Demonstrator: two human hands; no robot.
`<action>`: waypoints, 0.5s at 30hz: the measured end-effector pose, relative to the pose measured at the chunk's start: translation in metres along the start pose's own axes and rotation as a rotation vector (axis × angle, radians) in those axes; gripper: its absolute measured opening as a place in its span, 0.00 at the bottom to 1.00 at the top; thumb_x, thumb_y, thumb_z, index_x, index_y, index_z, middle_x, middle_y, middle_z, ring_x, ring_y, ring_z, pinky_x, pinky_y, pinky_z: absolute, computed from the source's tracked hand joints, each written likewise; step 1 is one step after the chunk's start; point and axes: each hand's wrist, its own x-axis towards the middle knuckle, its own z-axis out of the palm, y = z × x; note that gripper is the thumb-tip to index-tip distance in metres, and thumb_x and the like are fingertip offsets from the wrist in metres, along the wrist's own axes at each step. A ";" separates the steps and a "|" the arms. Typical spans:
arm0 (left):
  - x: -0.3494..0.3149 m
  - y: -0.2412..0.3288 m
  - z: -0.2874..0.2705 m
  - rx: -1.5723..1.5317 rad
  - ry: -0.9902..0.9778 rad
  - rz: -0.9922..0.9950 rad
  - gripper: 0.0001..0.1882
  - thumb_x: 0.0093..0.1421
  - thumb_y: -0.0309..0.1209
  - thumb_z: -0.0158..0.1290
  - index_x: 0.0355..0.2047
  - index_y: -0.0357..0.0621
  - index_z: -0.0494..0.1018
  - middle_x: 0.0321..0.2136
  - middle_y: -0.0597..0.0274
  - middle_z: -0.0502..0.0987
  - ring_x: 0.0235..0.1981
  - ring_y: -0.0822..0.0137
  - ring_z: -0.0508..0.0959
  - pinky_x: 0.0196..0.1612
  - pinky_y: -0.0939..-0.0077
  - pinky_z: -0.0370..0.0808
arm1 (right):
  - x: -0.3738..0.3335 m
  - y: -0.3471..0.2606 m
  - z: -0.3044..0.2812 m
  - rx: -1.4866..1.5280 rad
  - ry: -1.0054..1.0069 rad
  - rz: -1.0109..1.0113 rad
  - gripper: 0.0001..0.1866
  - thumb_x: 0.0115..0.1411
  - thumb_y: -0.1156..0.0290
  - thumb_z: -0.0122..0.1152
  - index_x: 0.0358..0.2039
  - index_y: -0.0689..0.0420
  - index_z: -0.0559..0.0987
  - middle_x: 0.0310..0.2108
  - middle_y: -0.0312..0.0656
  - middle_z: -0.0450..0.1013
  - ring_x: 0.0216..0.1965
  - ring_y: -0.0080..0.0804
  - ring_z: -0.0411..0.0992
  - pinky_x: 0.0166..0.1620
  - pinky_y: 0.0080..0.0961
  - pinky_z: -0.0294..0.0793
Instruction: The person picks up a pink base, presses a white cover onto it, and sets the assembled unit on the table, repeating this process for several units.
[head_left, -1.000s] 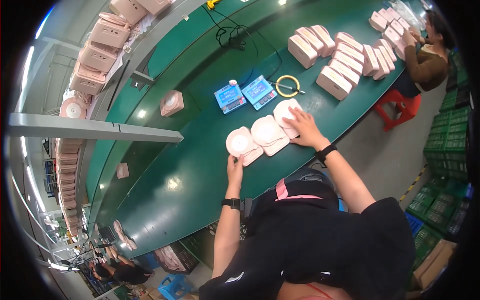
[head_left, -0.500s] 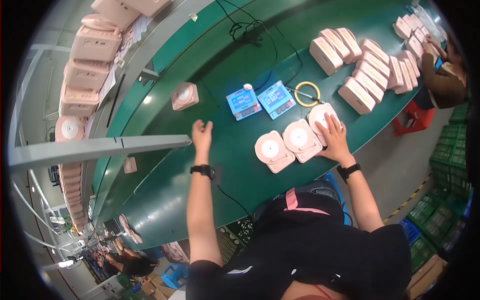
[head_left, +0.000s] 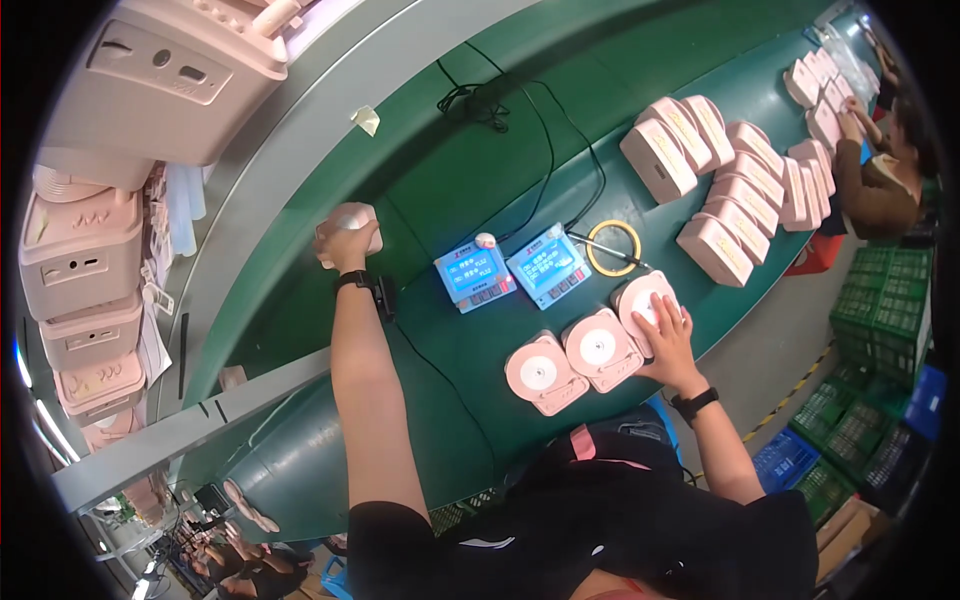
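While the left hand [head_left: 345,245] grasps a pink unit [head_left: 350,222], the right hand [head_left: 668,335] rests flat, released, on another pink unit [head_left: 645,300].

Long green workbench [head_left: 450,180], grey floor [head_left: 770,330]

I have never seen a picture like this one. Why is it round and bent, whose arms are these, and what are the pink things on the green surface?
The picture comes from a wide fisheye camera worn on a person's head, looking down, so straight edges bend near the rim. The two bare arms belong to that person. The left hand reaches far forward and grips a pink device on the green belt. The right hand rests flat on the rightmost of three round-faced pink units lying side by side. Behind them sit two small meters with blue screens, a yellow tape ring and black cables. Farther right, pink cases stand in rows, where another person works.
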 end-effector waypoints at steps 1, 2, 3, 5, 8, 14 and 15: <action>0.002 -0.003 0.001 -0.002 -0.004 -0.003 0.53 0.31 0.56 0.63 0.57 0.42 0.59 0.53 0.45 0.66 0.57 0.46 0.61 0.60 0.53 0.54 | 0.000 -0.001 0.000 0.002 0.007 0.003 0.53 0.25 0.51 0.76 0.59 0.40 0.66 0.65 0.46 0.50 0.66 0.46 0.47 0.62 0.51 0.43; 0.003 -0.010 0.000 -0.056 -0.028 0.055 0.53 0.31 0.53 0.63 0.56 0.40 0.58 0.54 0.43 0.64 0.58 0.45 0.60 0.60 0.54 0.54 | -0.001 -0.001 0.000 0.006 0.016 0.002 0.53 0.25 0.51 0.76 0.58 0.40 0.67 0.65 0.46 0.50 0.66 0.46 0.47 0.62 0.51 0.43; 0.001 -0.016 -0.005 -0.108 -0.051 0.115 0.52 0.31 0.50 0.63 0.56 0.39 0.57 0.55 0.42 0.62 0.58 0.45 0.59 0.60 0.55 0.54 | -0.002 -0.001 0.000 0.006 0.015 -0.002 0.53 0.25 0.51 0.76 0.58 0.40 0.67 0.65 0.46 0.50 0.66 0.46 0.47 0.62 0.51 0.43; -0.013 -0.030 -0.013 -0.152 -0.073 0.176 0.52 0.31 0.47 0.64 0.56 0.37 0.56 0.56 0.41 0.61 0.59 0.45 0.58 0.60 0.56 0.54 | -0.002 0.003 0.003 -0.012 0.019 -0.023 0.53 0.27 0.48 0.75 0.59 0.42 0.66 0.65 0.48 0.49 0.66 0.48 0.46 0.62 0.52 0.42; -0.061 -0.068 -0.032 -0.482 0.050 0.522 0.50 0.30 0.38 0.65 0.54 0.32 0.55 0.58 0.38 0.55 0.60 0.43 0.55 0.61 0.57 0.55 | -0.007 0.006 0.007 -0.010 0.021 -0.033 0.54 0.27 0.47 0.75 0.59 0.43 0.65 0.66 0.48 0.48 0.66 0.49 0.45 0.62 0.53 0.42; -0.208 -0.107 -0.103 -0.020 -0.282 1.116 0.41 0.34 0.32 0.64 0.51 0.36 0.60 0.59 0.36 0.53 0.61 0.39 0.54 0.61 0.58 0.57 | -0.009 0.008 0.003 0.014 0.068 -0.066 0.56 0.25 0.51 0.76 0.61 0.42 0.63 0.66 0.46 0.47 0.66 0.47 0.45 0.62 0.53 0.43; -0.225 -0.116 -0.104 0.080 -0.438 1.208 0.39 0.36 0.32 0.64 0.50 0.38 0.62 0.59 0.37 0.55 0.61 0.40 0.55 0.61 0.58 0.58 | -0.011 0.008 0.002 0.016 0.077 -0.073 0.56 0.25 0.51 0.76 0.61 0.42 0.63 0.66 0.46 0.47 0.66 0.47 0.45 0.62 0.53 0.43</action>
